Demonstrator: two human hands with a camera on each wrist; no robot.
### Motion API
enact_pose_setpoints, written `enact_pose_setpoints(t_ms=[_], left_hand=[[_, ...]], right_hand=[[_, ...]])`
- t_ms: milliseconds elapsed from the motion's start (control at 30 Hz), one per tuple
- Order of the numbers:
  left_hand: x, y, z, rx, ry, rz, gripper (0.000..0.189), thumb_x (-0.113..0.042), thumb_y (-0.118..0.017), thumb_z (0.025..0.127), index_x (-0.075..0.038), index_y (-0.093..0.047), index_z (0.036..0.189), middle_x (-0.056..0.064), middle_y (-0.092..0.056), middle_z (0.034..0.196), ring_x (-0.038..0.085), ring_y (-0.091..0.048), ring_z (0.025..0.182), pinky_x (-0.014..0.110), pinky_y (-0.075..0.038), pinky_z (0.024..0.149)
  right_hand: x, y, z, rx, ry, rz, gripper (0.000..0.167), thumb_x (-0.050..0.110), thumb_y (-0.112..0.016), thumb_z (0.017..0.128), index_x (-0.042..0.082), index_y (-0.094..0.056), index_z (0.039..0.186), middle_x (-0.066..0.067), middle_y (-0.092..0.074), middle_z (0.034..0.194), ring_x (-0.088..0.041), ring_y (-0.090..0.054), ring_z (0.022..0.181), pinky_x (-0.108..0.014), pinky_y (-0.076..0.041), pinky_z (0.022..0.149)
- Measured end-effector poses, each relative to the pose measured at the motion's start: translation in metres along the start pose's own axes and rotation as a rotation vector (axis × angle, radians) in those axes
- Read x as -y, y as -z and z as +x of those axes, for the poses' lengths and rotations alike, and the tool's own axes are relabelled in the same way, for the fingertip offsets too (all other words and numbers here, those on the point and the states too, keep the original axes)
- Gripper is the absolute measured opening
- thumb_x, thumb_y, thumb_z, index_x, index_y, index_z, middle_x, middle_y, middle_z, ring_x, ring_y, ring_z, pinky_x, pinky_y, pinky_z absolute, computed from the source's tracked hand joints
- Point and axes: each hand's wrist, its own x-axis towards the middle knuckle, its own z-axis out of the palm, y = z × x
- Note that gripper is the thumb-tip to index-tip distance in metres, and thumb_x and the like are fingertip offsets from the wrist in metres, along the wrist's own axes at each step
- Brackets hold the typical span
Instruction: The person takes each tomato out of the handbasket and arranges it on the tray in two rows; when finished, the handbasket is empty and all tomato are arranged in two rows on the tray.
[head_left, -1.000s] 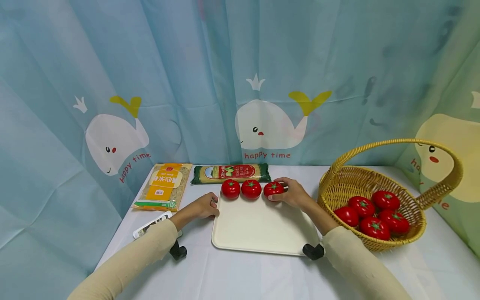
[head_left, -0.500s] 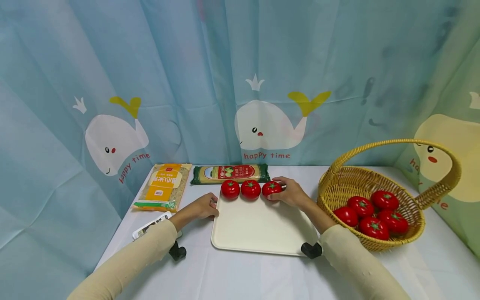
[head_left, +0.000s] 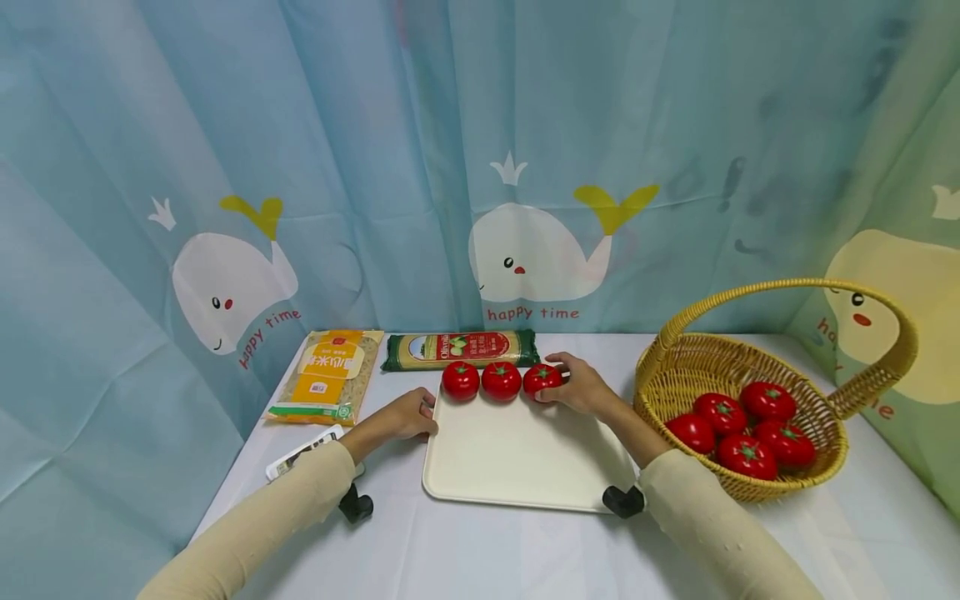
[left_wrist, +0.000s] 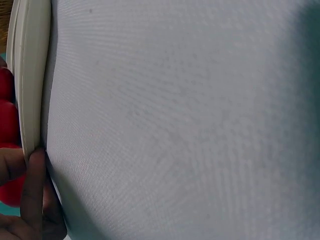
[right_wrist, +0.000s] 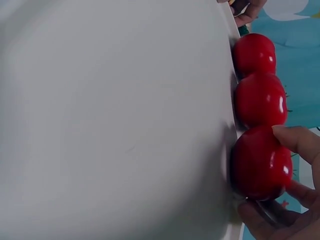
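Observation:
A cream tray (head_left: 525,458) lies on the white-covered table, with three red tomatoes in a row along its far edge. My left hand (head_left: 411,413) pinches the tray's left rim between thumb and fingers, as the left wrist view also shows at the rim (left_wrist: 33,75). My right hand (head_left: 583,387) holds the rightmost tomato (right_wrist: 261,162), thumb on one side and fingers on the other. Beside it in the row sit the middle tomato (head_left: 501,381) and the left tomato (head_left: 460,381), set close together.
At the right stands a wicker basket (head_left: 836,467) with a tall handle and several tomatoes (head_left: 747,456) inside. Behind the tray lies a green-ended pasta packet (head_left: 420,354). An orange grain bag (head_left: 324,377) is at the back left, and a white package (head_left: 279,468) is partly under the left forearm.
The rightmost tomato, in my right hand, has shifted slightly left toward the middle tomato. My left hand keeps its hold on the tray rim.

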Motion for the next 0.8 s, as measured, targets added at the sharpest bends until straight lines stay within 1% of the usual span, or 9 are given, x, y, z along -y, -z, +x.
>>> enact_pose_setpoints(t_ms=[200, 400, 467, 600, 800], left_hand=[[0.001, -0.001, 0.001, -0.004, 0.001, -0.009, 0.043, -0.001, -0.072, 0.082, 0.001, -0.052, 0.12, 0.009, -0.057, 0.09, 0.017, -0.062, 0.072, 0.025, -0.057, 0.064], [0.002, -0.002, 0.002, 0.002, -0.014, -0.008, 0.044, -0.001, -0.072, 0.082, 0.002, -0.052, 0.12, 0.009, -0.057, 0.091, 0.016, -0.061, 0.071, 0.025, -0.056, 0.064], [0.002, -0.002, 0.002, 0.003, -0.014, -0.009, 0.044, -0.001, -0.072, 0.081, 0.002, -0.052, 0.12, 0.009, -0.057, 0.091, 0.016, -0.061, 0.071, 0.025, -0.056, 0.064], [0.001, -0.002, 0.001, -0.003, -0.009, -0.005, 0.043, 0.0, -0.072, 0.081, 0.002, -0.053, 0.119, 0.009, -0.057, 0.09, 0.017, -0.061, 0.071, 0.025, -0.056, 0.063], [0.0, -0.001, 0.0, -0.009, -0.005, -0.004, 0.042, 0.0, -0.073, 0.081, 0.002, -0.053, 0.118, 0.008, -0.056, 0.089, 0.016, -0.061, 0.071, 0.025, -0.056, 0.063]], right_hand=[[0.004, 0.003, -0.004, 0.005, -0.004, 0.026, 0.074, 0.018, -0.081, 0.084, -0.004, -0.044, 0.144, -0.029, -0.052, 0.139, -0.043, -0.057, 0.123, -0.049, -0.053, 0.099], [0.006, 0.01, -0.015, -0.007, 0.012, 0.022, 0.071, 0.019, -0.079, 0.086, -0.001, -0.044, 0.144, -0.031, -0.048, 0.144, -0.047, -0.053, 0.126, -0.053, -0.05, 0.103], [0.006, 0.014, -0.02, -0.015, 0.031, 0.022, 0.069, 0.018, -0.078, 0.086, 0.0, -0.045, 0.143, -0.031, -0.048, 0.144, -0.048, -0.052, 0.127, -0.055, -0.049, 0.104], [0.009, 0.022, -0.035, -0.04, 0.099, 0.01, 0.066, 0.018, -0.079, 0.085, 0.0, -0.048, 0.14, -0.032, -0.051, 0.14, -0.05, -0.054, 0.124, -0.056, -0.052, 0.099], [0.012, 0.035, -0.063, -0.054, 0.145, 0.037, 0.065, 0.019, -0.081, 0.084, -0.001, -0.05, 0.138, -0.03, -0.054, 0.137, -0.05, -0.056, 0.121, -0.053, -0.056, 0.094]])
